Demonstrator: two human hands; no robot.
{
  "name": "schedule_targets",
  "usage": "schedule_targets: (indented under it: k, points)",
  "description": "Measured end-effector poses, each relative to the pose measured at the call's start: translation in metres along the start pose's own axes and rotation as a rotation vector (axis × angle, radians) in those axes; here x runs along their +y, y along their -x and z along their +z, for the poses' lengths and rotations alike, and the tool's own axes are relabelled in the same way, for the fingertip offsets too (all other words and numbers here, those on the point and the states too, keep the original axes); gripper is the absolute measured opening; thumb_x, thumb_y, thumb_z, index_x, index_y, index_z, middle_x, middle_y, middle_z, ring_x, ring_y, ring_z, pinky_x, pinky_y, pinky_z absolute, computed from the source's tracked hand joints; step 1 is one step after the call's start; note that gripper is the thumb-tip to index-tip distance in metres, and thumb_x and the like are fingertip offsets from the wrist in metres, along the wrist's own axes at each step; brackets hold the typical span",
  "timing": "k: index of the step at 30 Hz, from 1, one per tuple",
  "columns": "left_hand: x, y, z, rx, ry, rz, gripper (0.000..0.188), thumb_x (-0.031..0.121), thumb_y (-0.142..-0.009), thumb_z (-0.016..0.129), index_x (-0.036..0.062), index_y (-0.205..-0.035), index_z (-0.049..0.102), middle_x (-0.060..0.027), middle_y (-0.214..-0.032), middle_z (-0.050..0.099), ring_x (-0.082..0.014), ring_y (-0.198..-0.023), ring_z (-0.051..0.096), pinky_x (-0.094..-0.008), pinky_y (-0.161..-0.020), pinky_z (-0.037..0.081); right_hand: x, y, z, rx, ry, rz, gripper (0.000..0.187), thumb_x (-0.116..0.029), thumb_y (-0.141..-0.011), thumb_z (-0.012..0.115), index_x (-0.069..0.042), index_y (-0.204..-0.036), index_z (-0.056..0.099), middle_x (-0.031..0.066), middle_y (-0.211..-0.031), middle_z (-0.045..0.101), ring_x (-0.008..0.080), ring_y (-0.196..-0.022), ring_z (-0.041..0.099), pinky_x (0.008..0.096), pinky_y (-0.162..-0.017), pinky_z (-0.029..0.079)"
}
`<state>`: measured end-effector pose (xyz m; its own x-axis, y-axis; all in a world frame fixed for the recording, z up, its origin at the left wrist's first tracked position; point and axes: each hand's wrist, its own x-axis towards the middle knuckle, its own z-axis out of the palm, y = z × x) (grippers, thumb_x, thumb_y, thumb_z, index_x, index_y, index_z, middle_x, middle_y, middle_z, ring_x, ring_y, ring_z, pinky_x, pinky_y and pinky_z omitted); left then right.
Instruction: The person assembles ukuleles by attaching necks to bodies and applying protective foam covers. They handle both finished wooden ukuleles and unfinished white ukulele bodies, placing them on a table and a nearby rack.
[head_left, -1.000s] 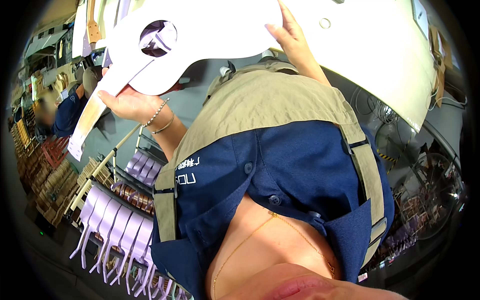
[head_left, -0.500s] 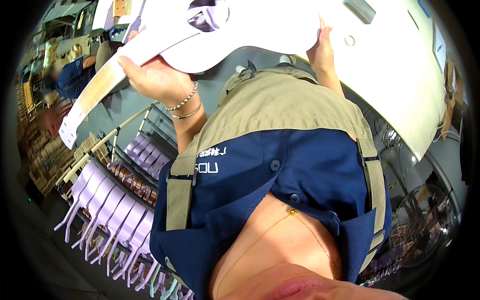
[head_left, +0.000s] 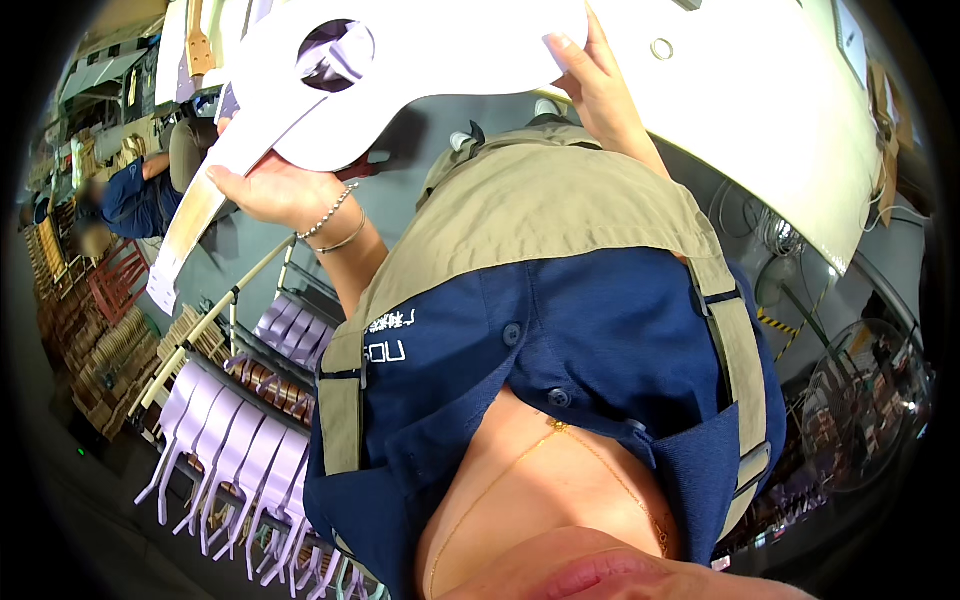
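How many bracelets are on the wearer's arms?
2: a beaded bracelet just behind the left hand, which supports the white guitar, and a thin bangle behind the first. No others show.

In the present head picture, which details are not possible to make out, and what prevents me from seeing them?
All in the head view:
- White guitar: its far side is cut off by the upper edge.
- Left hand: most of its fingers are hidden behind the guitar.
- Grey object on the table: mostly cut off by the upper edge.
- Co-worker: too small and blurred to tell what the hands do.
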<state>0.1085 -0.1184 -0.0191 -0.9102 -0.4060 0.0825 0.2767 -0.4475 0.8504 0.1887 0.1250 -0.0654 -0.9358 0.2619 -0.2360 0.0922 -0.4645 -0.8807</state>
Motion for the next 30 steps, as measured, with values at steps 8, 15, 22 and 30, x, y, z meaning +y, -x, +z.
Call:
schedule_targets:
  k: [8, 15, 22, 30]
  points:
    - [0.001, -0.008, -0.012, -0.01, -0.013, -0.023, 0.052, 0.039, -0.088, 0.034, -0.0049, -0.114, 0.042, -0.0168, -0.112, 0.047, -0.0279, -0.106, 0.047, -0.0418, -0.091, 0.038, -0.012, 0.003, 0.002, -0.229, 0.125, -0.099, 0.093, -0.009, -0.072, 0.065, -0.007, -0.137, -0.002, 0.0145, -0.135, 0.02, 0.0236, -0.124, 0.021, 0.0351, -0.098, 0.026]
    - [0.007, -0.007, -0.002, -0.025, -0.074, 0.029, 0.049, 0.036, -0.088, 0.034, -0.0052, -0.114, 0.042, -0.0171, -0.112, 0.047, -0.0284, -0.106, 0.047, -0.0421, -0.091, 0.038, -0.015, 0.001, -0.005, -0.172, -0.016, -0.015, 0.077, -0.01, -0.079, 0.055, -0.007, -0.138, 0.005, 0.0134, -0.135, 0.022, 0.0211, -0.125, 0.021, 0.0356, -0.099, 0.023]
    - [0.007, -0.004, 0.003, -0.005, -0.063, 0.044, 0.048, 0.035, -0.087, 0.036, -0.0057, -0.112, 0.045, -0.0175, -0.11, 0.048, -0.0292, -0.106, 0.047, -0.0427, -0.09, 0.038, 0.004, -0.006, -0.007, -0.193, 0.182, -0.344, 0.073, -0.008, -0.081, 0.052, -0.01, -0.138, 0.006, 0.0122, -0.133, 0.029, 0.0193, -0.12, 0.032, 0.035, -0.094, 0.031]
    - [0.008, -0.007, 0.002, -0.003, -0.021, 0.079, 0.047, 0.034, -0.087, 0.036, -0.0063, -0.111, 0.045, -0.0179, -0.109, 0.049, -0.0295, -0.104, 0.048, -0.0427, -0.09, 0.039, -0.006, -0.001, -0.002, -0.101, -0.114, -0.06, 0.074, -0.008, -0.08, 0.053, -0.01, -0.138, 0.006, 0.0141, -0.132, 0.031, 0.02, -0.117, 0.036, 0.0346, -0.093, 0.032]
